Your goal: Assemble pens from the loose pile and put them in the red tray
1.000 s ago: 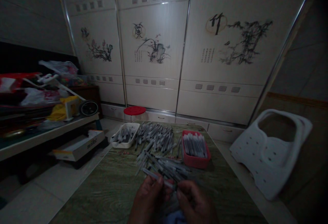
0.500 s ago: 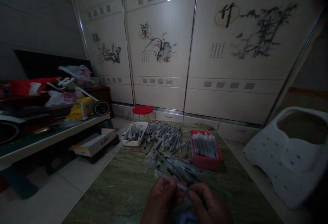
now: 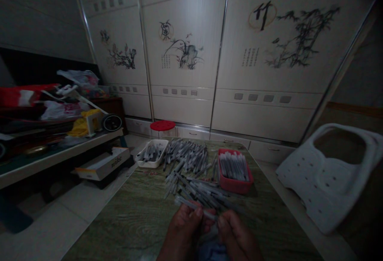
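Observation:
Between my two hands is a pen with a pale, see-through barrel, held low over the near part of the table. My left hand is closed around its left part, thumb on top. The fingers of my right hand pinch its right end; the tip is hidden there. Just beyond my hands lies a loose heap of similar pens, some with dark ends. A bigger pile of pens lies farther back. To the right, a pink basket holds many pens standing close together.
A white tray with more pens sits at the table's far left. Behind the table stands a red stool. A white plastic chair-like piece is on the right, and a cluttered bench on the left.
The whole view has shifted slightly, so the table and baskets appear a little farther left. Both hands keep their hold on the pen, with little visible change in grip.

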A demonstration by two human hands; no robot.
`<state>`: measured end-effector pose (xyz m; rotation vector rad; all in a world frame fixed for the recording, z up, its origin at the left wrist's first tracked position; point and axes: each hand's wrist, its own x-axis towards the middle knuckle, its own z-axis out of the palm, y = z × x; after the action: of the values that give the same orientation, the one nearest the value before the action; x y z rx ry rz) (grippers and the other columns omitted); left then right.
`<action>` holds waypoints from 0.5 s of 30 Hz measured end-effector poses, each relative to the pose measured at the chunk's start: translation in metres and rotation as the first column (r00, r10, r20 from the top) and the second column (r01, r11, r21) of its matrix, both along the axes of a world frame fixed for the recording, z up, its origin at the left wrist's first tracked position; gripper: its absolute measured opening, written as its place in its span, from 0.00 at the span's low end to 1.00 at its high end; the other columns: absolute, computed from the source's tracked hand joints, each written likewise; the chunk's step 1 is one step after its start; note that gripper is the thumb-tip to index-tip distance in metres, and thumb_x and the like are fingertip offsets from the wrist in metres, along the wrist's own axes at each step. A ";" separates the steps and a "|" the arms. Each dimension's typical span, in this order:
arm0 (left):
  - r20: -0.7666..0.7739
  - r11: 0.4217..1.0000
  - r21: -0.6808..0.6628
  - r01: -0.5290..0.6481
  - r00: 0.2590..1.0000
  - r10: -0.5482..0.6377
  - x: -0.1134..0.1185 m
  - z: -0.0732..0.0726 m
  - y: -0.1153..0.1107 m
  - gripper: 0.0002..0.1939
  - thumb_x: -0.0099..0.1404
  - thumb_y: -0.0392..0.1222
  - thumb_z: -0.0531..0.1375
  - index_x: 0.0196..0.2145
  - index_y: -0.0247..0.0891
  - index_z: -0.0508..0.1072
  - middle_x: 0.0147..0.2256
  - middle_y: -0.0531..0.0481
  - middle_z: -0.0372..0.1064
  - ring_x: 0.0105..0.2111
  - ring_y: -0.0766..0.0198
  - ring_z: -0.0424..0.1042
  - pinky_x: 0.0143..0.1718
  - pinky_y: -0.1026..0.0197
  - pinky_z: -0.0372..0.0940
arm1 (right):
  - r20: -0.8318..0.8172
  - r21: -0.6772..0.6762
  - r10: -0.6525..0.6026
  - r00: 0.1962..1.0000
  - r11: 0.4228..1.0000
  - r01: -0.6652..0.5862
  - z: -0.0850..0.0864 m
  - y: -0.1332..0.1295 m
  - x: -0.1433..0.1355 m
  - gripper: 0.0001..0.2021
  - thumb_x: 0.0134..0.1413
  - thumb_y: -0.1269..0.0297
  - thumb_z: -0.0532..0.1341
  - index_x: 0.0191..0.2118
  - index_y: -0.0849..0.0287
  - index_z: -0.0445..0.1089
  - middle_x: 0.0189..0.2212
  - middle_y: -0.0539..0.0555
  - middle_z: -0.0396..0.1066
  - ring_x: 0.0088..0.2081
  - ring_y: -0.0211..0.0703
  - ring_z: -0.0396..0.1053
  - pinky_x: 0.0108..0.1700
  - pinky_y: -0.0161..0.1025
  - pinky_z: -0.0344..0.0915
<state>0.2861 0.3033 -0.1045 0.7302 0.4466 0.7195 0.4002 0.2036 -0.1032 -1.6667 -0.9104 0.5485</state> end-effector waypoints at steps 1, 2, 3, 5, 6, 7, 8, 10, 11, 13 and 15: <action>-0.007 1.000 0.000 -0.005 1.000 0.005 0.000 0.000 0.000 0.17 0.59 0.48 0.72 0.38 0.37 0.71 0.35 0.43 0.80 0.34 0.61 0.77 0.38 0.60 0.65 | -0.053 -0.009 -0.001 0.999 1.000 0.001 0.001 0.000 0.000 0.29 0.61 0.32 0.50 0.28 0.53 0.68 0.20 0.48 0.65 0.24 0.42 0.64 0.29 0.37 0.58; -0.015 1.000 0.000 -0.010 1.000 0.010 0.000 0.000 0.000 0.17 0.59 0.49 0.72 0.37 0.37 0.71 0.35 0.43 0.80 0.34 0.61 0.77 0.38 0.60 0.65 | -0.099 -0.018 0.000 0.995 1.000 -0.002 0.002 0.000 0.000 0.30 0.59 0.30 0.51 0.28 0.54 0.68 0.20 0.47 0.64 0.24 0.41 0.63 0.28 0.36 0.57; -0.022 1.000 0.003 -0.013 1.000 0.013 0.000 0.000 0.000 0.18 0.59 0.49 0.72 0.37 0.37 0.72 0.35 0.43 0.80 0.33 0.61 0.77 0.37 0.60 0.66 | -0.131 -0.026 0.003 0.991 1.000 -0.006 0.003 0.000 0.000 0.30 0.58 0.29 0.51 0.28 0.54 0.67 0.19 0.47 0.64 0.23 0.41 0.61 0.27 0.36 0.56; -0.047 1.000 0.020 -0.011 0.999 0.011 0.000 -0.001 0.000 0.18 0.59 0.50 0.72 0.37 0.37 0.72 0.34 0.43 0.80 0.32 0.62 0.76 0.37 0.60 0.66 | -0.140 -0.039 0.000 0.990 0.999 -0.006 0.005 0.000 0.000 0.31 0.57 0.28 0.51 0.27 0.54 0.67 0.19 0.47 0.64 0.22 0.40 0.60 0.26 0.36 0.54; -0.061 0.999 0.036 -0.011 0.998 0.013 0.000 -0.001 0.000 0.17 0.59 0.50 0.71 0.37 0.37 0.72 0.34 0.42 0.80 0.32 0.62 0.76 0.37 0.60 0.66 | -0.125 -0.040 -0.004 0.992 0.999 -0.001 0.006 0.000 -0.001 0.31 0.57 0.28 0.51 0.27 0.54 0.68 0.19 0.47 0.64 0.22 0.40 0.60 0.26 0.37 0.54; -0.072 0.999 0.048 -0.009 0.997 0.012 0.000 -0.001 0.000 0.17 0.60 0.50 0.71 0.37 0.37 0.72 0.35 0.42 0.80 0.32 0.62 0.76 0.37 0.60 0.66 | -0.105 -0.033 -0.009 0.994 0.999 0.006 0.006 0.001 -0.001 0.31 0.57 0.28 0.51 0.27 0.54 0.68 0.19 0.48 0.65 0.23 0.41 0.60 0.27 0.37 0.55; -0.078 0.999 0.054 -0.010 0.997 0.014 0.000 0.000 -0.001 0.17 0.60 0.50 0.71 0.36 0.37 0.72 0.35 0.41 0.80 0.32 0.61 0.76 0.37 0.59 0.67 | -0.089 -0.023 -0.012 0.996 1.000 0.010 0.007 0.001 -0.002 0.31 0.57 0.29 0.52 0.28 0.54 0.69 0.20 0.48 0.66 0.23 0.41 0.60 0.27 0.37 0.56; -0.082 0.998 0.059 -0.019 0.996 0.024 0.000 0.002 -0.002 0.16 0.60 0.50 0.71 0.37 0.37 0.72 0.37 0.42 0.81 0.34 0.60 0.77 0.39 0.59 0.68 | -0.102 -0.012 -0.011 0.995 1.000 0.010 0.007 0.001 -0.002 0.30 0.57 0.29 0.53 0.29 0.54 0.70 0.21 0.48 0.66 0.24 0.41 0.61 0.28 0.37 0.56; -0.083 0.998 0.067 -0.020 0.996 0.026 0.000 0.004 -0.002 0.16 0.60 0.50 0.71 0.38 0.38 0.72 0.37 0.42 0.80 0.35 0.60 0.77 0.40 0.58 0.68 | -0.134 -0.012 -0.011 0.991 1.000 0.009 0.008 0.002 -0.001 0.30 0.56 0.30 0.54 0.29 0.54 0.70 0.21 0.47 0.66 0.24 0.40 0.61 0.27 0.36 0.56; -0.107 0.996 0.090 -0.018 0.994 0.028 -0.004 0.011 0.001 0.16 0.60 0.49 0.71 0.40 0.38 0.73 0.37 0.44 0.80 0.36 0.60 0.78 0.41 0.58 0.68 | -0.226 -0.014 -0.032 0.974 0.999 0.030 0.009 0.001 0.003 0.28 0.55 0.31 0.56 0.30 0.55 0.70 0.20 0.46 0.65 0.22 0.39 0.60 0.26 0.35 0.55; -0.163 0.994 0.099 -0.035 0.985 0.051 -0.011 0.018 0.009 0.18 0.61 0.49 0.69 0.44 0.38 0.72 0.39 0.43 0.80 0.37 0.60 0.77 0.41 0.58 0.68 | -0.308 -0.007 -0.073 0.949 0.997 0.074 0.012 -0.002 0.011 0.27 0.54 0.32 0.59 0.30 0.55 0.70 0.20 0.45 0.65 0.21 0.37 0.59 0.24 0.34 0.54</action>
<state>0.2754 0.3119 -0.0864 0.8765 0.5835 0.7278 0.4111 0.2018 -0.0912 -1.5496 -0.6185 0.7318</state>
